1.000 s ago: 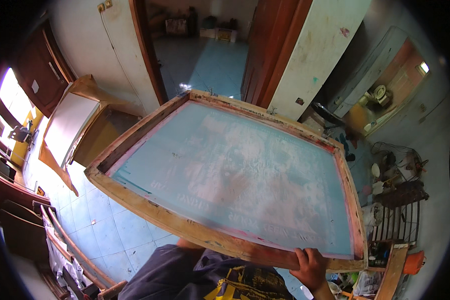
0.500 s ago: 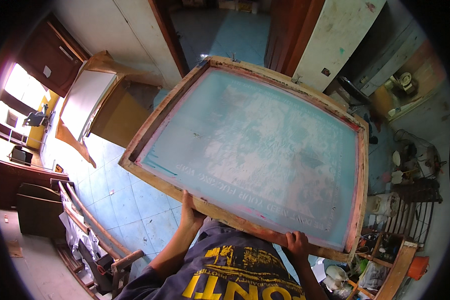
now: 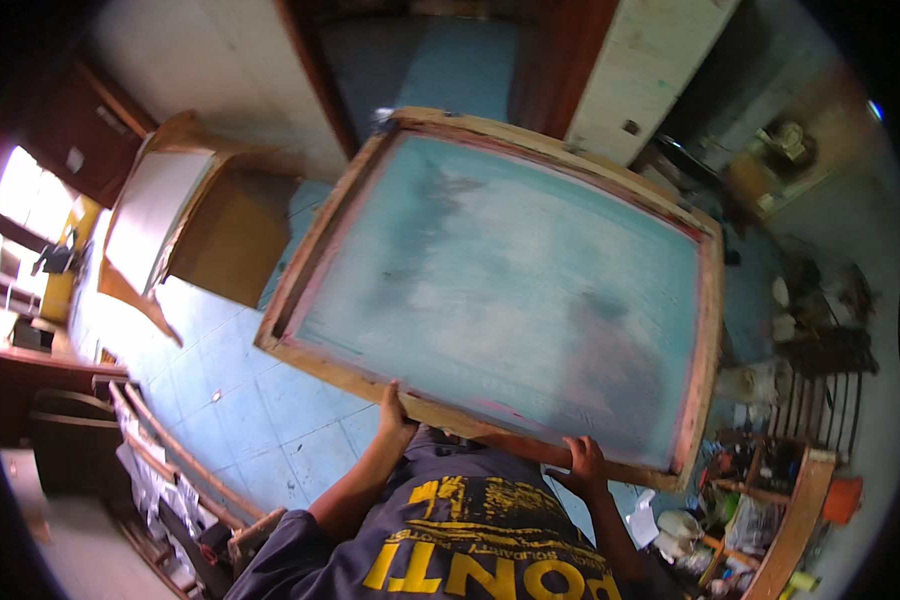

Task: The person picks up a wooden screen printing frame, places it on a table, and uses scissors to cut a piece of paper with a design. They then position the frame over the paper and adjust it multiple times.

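A large wooden-framed printing screen (image 3: 500, 280) fills the middle of the view, slanted so its right side sits lower. Its pale blue mesh is stretched inside a worn frame with pink stains, and a dark shadow falls on it at the lower right. My left hand (image 3: 395, 420) grips the near frame edge left of its middle, thumb up over the wood, the other fingers hidden beneath. Farther right along that same edge, my right hand (image 3: 582, 465) is closed around the wood. My shirt front lies close to the near edge.
At left, a brown board with a white sheet (image 3: 160, 210) stands by the wall. Below it are a wooden rail (image 3: 175, 445) and a dark bin (image 3: 75, 445). A cluttered wooden shelf (image 3: 790, 520) and an orange container (image 3: 842, 500) are at lower right. A doorway opens ahead.
The screen has tilted, its near right corner moving up and away in view, both hands still on it. The picture is blurrier, and the mesh's markings have faded from sight.
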`<state>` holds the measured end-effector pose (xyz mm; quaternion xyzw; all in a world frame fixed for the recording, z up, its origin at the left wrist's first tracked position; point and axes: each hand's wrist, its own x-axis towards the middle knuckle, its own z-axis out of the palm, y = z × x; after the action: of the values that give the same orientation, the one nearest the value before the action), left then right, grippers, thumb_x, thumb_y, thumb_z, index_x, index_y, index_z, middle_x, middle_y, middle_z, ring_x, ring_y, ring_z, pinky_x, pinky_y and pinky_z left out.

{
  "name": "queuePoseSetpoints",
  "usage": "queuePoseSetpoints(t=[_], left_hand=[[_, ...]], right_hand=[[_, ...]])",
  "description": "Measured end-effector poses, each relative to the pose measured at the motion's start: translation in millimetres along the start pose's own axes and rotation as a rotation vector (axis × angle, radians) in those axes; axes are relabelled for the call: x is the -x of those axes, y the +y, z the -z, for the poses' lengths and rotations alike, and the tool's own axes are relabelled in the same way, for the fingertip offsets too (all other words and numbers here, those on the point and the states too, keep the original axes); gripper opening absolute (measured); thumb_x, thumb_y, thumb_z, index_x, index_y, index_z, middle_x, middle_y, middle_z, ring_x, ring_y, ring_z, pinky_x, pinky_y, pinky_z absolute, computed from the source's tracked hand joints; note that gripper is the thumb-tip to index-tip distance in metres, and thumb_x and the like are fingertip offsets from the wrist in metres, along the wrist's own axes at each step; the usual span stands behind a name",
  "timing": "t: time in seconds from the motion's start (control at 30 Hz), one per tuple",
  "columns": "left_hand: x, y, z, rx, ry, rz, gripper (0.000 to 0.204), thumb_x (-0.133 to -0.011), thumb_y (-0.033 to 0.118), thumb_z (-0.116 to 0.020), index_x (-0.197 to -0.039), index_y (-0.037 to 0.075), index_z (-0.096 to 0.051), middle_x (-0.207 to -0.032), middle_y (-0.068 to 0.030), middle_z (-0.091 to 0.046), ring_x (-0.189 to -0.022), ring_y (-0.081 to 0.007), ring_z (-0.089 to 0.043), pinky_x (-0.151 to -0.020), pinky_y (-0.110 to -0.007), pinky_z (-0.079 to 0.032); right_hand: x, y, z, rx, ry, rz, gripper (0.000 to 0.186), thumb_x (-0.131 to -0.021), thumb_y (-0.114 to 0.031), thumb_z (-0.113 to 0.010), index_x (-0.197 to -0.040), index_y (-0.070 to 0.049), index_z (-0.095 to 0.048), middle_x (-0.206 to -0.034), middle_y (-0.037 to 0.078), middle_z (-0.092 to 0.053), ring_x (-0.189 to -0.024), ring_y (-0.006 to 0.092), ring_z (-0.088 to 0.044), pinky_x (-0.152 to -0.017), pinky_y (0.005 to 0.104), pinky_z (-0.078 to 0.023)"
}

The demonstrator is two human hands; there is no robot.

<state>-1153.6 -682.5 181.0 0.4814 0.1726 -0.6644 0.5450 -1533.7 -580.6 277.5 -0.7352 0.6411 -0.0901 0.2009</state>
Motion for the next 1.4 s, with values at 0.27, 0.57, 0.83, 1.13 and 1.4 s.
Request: queuePoseSetpoints(t=[0.27, 0.57, 0.83, 1.13, 1.4], left_hand=[[21.0, 10.0, -18.4, -0.059, -0.066, 0.016, 0.030, -0.087, 0.041, -0.050, -0.107, 0.018, -0.049, -0.087, -0.0044, -0.055, -0.078, -0.0209, -0.056, -0.083, -0.050, -0.046], [36.2, 9.8, -41.0, -0.091, -0.018, 0.056, 0.027, -0.086, 0.041, -0.049, -0.102, 0.020, -0.050, -0.080, -0.0034, -0.054, -0.071, -0.0181, -0.055, -0.078, -0.046, -0.048], [42.0, 8.2, -38.3, -0.163, -0.115, -0.002, 0.036, -0.087, 0.040, -0.047, -0.115, 0.018, -0.048, -0.090, -0.0031, -0.051, -0.080, -0.0171, -0.053, -0.086, -0.050, -0.046], [48.5, 2.0, -40.8, -0.068, 0.001, -0.072, 0.030, -0.085, 0.034, -0.053, -0.111, 0.018, -0.048, -0.087, -0.0023, -0.052, -0.078, -0.0168, -0.054, -0.081, -0.047, -0.049], [60.9, -5.8, -63.3, -0.137, -0.054, -0.199, 0.024, -0.087, 0.033, -0.055, -0.105, 0.019, -0.051, -0.085, 0.0007, -0.057, -0.074, -0.0160, -0.058, -0.078, -0.043, -0.050]], right_hand=[[69.9, 154.7, 46.4, 0.340, 0.651, -0.679, 0.072, -0.072, -0.043, -0.074, -0.124, -0.001, -0.049, -0.115, 0.025, -0.055, -0.111, 0.0413, -0.051, -0.093, 0.0495, -0.041], [115.5, 254.4, 53.7, 0.056, 0.435, -1.162, 0.041, -0.071, -0.029, -0.076, -0.091, 0.000, -0.056, -0.099, 0.020, -0.059, -0.094, 0.0365, -0.058, -0.075, 0.0431, -0.046], [105.3, 239.7, 62.8, 0.099, 0.754, -0.976, 0.033, -0.073, -0.024, -0.075, -0.087, 0.000, -0.057, -0.082, 0.015, -0.051, -0.078, 0.0350, -0.054, -0.070, 0.0443, -0.043], [104.9, 255.8, 85.5, 0.023, 0.728, -0.885, 0.045, -0.075, -0.035, -0.074, -0.100, 0.001, -0.062, -0.094, 0.018, -0.055, -0.090, 0.0387, -0.056, -0.077, 0.0461, -0.045], [107.7, 252.7, 88.4, 0.010, 0.675, -0.994, 0.049, -0.076, -0.034, -0.074, -0.110, 0.000, -0.062, -0.098, 0.018, -0.056, -0.094, 0.0370, -0.058, -0.079, 0.0450, -0.046]])
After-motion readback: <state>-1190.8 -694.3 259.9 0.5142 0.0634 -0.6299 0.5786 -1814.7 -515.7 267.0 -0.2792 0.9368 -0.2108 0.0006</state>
